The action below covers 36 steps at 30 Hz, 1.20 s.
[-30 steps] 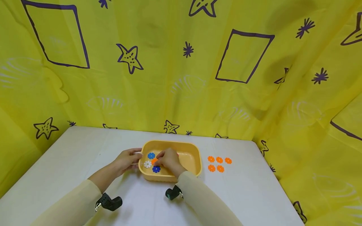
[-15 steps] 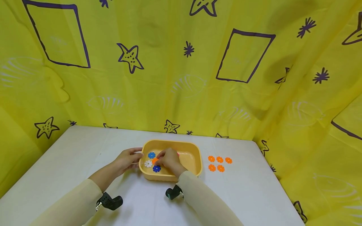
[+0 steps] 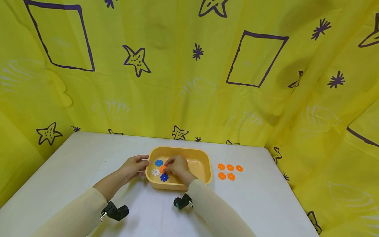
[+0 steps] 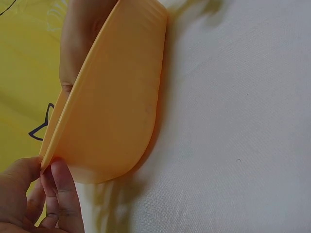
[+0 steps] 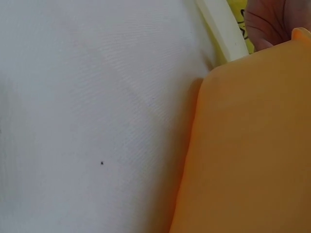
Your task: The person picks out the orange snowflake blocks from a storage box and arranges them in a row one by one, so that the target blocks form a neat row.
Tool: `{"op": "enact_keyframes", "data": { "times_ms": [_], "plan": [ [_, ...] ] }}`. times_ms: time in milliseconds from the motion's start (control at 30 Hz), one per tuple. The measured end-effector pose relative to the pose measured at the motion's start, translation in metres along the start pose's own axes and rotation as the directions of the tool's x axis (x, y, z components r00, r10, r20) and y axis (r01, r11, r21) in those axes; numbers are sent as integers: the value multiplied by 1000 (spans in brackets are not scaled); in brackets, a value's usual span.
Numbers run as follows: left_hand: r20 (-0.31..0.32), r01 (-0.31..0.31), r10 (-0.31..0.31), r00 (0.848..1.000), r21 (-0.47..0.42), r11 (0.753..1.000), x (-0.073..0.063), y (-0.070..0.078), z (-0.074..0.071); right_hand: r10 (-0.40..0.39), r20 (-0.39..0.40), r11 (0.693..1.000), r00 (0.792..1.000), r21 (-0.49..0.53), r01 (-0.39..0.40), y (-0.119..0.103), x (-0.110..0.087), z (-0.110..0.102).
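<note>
A yellow-orange plastic basin (image 3: 200, 168) stands on the white table. My left hand (image 3: 131, 168) pinches its left rim, with the thumb at the rim and the fingers against the outer wall in the left wrist view. Inside the basin, my right hand (image 3: 178, 167) has its fingertips on an orange flower-shaped disc (image 3: 162, 169), which the fingers partly cover. Around that disc lie a light blue disc (image 3: 159, 163), a white disc (image 3: 155, 172) and a dark blue disc (image 3: 164, 177). A bit of pink-red shows behind the right hand. The right wrist view shows mostly the basin's outer wall (image 5: 248, 145).
Several orange flower-shaped discs (image 3: 230, 167) lie in two rows on the table to the right of the basin. A yellow patterned curtain (image 3: 165, 98) hangs behind and beside the white table (image 3: 118, 144). Black wrist cameras sit under both sleeves.
The right hand's fingertips stay at the orange disc, with only a very slight shift to the right. The left hand and basin look unmoved.
</note>
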<state>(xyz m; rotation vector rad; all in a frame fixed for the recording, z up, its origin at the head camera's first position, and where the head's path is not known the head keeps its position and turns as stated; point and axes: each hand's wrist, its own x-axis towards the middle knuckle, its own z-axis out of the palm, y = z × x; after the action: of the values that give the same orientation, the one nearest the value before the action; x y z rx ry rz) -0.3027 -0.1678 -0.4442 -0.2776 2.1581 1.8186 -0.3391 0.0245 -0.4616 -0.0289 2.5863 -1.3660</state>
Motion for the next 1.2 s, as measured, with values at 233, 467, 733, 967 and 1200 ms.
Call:
{"op": "enact_keyframes", "data": {
  "times_ms": [233,467,733,967,1200],
  "plan": [
    [4,-8,8,1000,5,1000,-1,0,0,-16,6,1000,1000,23,15,2,1,-4],
    [3,-2,2,1000,16,1000,-1,0,0,1,7,999,1000,47,-1,1,0,-6],
    [-1,-3,3,1000,1,1000,-1,1,-1,13,-8,999,1000,53,-12,3,2,-4],
    [-11,7,-7,1000,10,1000,-1,0,0,12,16,996,1000,84,-14,4,1,-4],
    [-5,3,-3,1000,9,1000,-1,0,0,6,61,994,998,113,-13,5,1,-7]
  ]
}}
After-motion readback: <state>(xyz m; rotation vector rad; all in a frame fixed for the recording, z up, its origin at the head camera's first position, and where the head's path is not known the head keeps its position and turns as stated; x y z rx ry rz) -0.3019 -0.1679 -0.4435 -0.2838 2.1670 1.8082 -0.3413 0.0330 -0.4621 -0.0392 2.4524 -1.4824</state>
